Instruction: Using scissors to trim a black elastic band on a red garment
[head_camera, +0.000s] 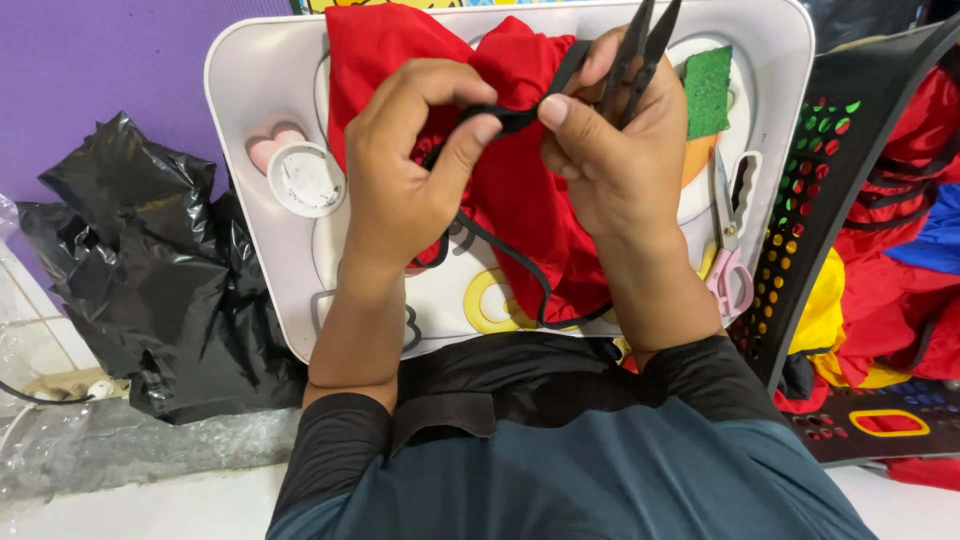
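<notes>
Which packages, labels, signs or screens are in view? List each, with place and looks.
Black plastic bag: left of the white tray, crumpled, glossy.
Clear plastic wrap: bottom left, under the bag, wrinkled.
Black perforated basket: right of the tray, holding red, yellow and blue cloth.
No labels, signs or screens show.

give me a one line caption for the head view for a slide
Left hand and right hand pinch a black strap on red fabric over a white tray, black snips in the right.

Scissors (733, 240) on tray (240, 90), right side.
</notes>
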